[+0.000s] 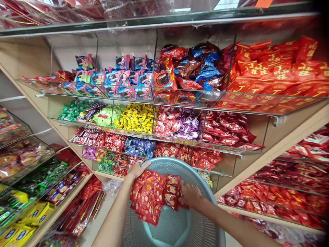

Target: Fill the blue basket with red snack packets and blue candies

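Left hand (135, 170) is up at the rim of the blue-green plastic basket (205, 223), right hand (192, 195) is against the red fruit-print packets (149, 197). Fingers are partly hidden, so can't really tell if either's gripping. The packets are inside the basket's mouth, so I'd call that batch gathered. Plenty of similar red packets (173, 151) sit on the lower shelf (228, 164) behind.

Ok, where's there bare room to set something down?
The basket floor, below the fruit-print packets. On the shelf just behind the basket, the right end, between its red packets and the wooden side panel. Crowded: upper right, heaped with gold-lettered packets.
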### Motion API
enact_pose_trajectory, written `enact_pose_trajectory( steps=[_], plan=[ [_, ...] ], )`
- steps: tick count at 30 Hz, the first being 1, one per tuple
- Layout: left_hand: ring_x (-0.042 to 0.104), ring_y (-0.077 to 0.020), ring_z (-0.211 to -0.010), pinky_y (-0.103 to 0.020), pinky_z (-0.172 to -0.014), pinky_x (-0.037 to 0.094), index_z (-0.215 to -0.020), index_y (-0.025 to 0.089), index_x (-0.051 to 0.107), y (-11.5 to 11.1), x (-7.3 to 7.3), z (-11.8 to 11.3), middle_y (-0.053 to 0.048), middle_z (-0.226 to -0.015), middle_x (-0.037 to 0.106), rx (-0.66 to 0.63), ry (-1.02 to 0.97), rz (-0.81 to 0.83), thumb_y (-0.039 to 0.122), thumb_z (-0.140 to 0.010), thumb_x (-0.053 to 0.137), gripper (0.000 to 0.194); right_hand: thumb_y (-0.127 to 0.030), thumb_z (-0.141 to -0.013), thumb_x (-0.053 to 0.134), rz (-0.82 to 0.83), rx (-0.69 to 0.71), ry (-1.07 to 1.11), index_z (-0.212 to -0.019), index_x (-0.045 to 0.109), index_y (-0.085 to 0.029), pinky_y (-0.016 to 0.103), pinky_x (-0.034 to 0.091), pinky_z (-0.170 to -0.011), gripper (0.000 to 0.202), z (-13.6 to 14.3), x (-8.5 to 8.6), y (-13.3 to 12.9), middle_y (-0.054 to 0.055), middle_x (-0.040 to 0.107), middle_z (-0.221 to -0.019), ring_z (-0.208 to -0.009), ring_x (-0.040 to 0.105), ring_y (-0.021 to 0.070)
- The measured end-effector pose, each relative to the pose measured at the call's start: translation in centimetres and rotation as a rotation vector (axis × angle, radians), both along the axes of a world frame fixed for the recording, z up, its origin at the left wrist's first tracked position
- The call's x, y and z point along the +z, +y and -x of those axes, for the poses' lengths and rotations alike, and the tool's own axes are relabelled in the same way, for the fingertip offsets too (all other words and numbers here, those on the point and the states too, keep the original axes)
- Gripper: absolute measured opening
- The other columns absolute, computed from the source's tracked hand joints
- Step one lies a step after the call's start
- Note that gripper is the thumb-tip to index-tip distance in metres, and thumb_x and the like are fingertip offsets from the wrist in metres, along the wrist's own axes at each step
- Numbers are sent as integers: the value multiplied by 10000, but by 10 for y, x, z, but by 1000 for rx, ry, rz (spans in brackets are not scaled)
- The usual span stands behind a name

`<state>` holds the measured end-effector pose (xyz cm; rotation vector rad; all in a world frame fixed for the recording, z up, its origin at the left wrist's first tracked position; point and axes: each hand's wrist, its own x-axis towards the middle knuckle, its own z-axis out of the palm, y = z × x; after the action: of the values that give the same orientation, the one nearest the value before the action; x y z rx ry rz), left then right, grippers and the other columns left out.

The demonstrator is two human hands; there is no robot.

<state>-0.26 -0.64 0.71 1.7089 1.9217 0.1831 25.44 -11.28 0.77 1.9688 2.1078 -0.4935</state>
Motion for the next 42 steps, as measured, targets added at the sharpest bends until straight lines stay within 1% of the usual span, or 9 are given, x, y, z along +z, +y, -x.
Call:
enact_pose_trajectory(
  steps=[3, 5, 7, 11, 17, 23, 30, 34, 42],
  plan=[
    [569, -296, -919, -341, -770, 416, -916, 148, 619, 0, -1, 0, -159, -989, 618, 3, -6, 8, 790, -549, 303, 804, -381, -795, 405, -188, 71, 18, -1012, 466, -147, 335, 428, -691, 324, -6, 28, 26, 130, 601, -884, -857, 571, 257],
    [566, -297, -925, -341, -773, 414, -928, 145, 613, 0, -1, 0, -161, -999, 613, 7, -6, 10, 791, -548, 302, 812, -372, -828, 338, -308, 25, 32, -1020, 449, -155, 312, 421, -679, 310, -10, 44, 50, 124, 598, -881, -837, 575, 236],
    [565, -293, -928, -338, -778, 412, -935, 145, 611, -1, 0, 0, -157, -1001, 614, -3, -9, 10, 790, -553, 296, 813, -342, -841, 311, -386, -57, 33, -1061, 419, -148, 320, 414, -686, 312, -12, 54, 75, 133, 586, -924, -851, 570, 240],
    [569, -287, -922, -334, -782, 410, -931, 145, 612, -2, 3, 0, -151, -987, 621, -7, -9, 4, 792, -553, 295, 814, -273, -822, 374, -307, -182, 37, -1097, 428, -93, 329, 396, -750, 333, -12, 50, 115, 179, 567, -991, -943, 541, 256],
    [572, -289, -914, -334, -782, 410, -904, 163, 624, -3, 3, 1, -145, -963, 630, -3, -1, -17, 805, -543, 272, 816, -282, -771, 482, -180, -268, 42, -1087, 491, -43, 319, 408, -776, 396, -9, 30, 144, 226, 530, -1077, -1014, 512, 255],
    [574, -290, -908, -335, -768, 416, -914, 153, 621, -2, 1, 3, -147, -968, 627, -4, 4, -17, 808, -542, 264, 834, -344, -721, 551, -76, -352, 52, -1116, 483, -17, 312, 430, -766, 518, -9, 20, 160, 251, 505, -1114, -1017, 514, 260],
    [577, -281, -904, -313, -760, 416, -899, 147, 629, 0, -4, 5, -149, -954, 632, 4, -21, -22, 809, -536, 275, 834, -363, -650, 611, -23, -416, 44, -1164, 435, -7, 320, 442, -763, 650, -9, 16, 164, 258, 498, -1119, -1011, 515, 276],
    [574, -287, -908, -328, -756, 420, -912, 144, 623, 2, -7, 7, -149, -970, 627, 7, -9, -22, 807, -542, 266, 839, -381, -620, 624, -25, -424, 37, -1163, 440, -18, 328, 445, -759, 678, -6, 24, 162, 247, 502, -1117, -1006, 518, 278],
    [578, -278, -906, -323, -757, 423, -941, 154, 615, 2, -4, 6, -133, -979, 627, -4, -9, -5, 786, -562, 297, 802, -323, -630, 608, -96, -350, 27, -1037, 562, -107, 355, 422, -783, 464, 0, 54, 153, 184, 552, -1075, -997, 520, 273]
  ],
)
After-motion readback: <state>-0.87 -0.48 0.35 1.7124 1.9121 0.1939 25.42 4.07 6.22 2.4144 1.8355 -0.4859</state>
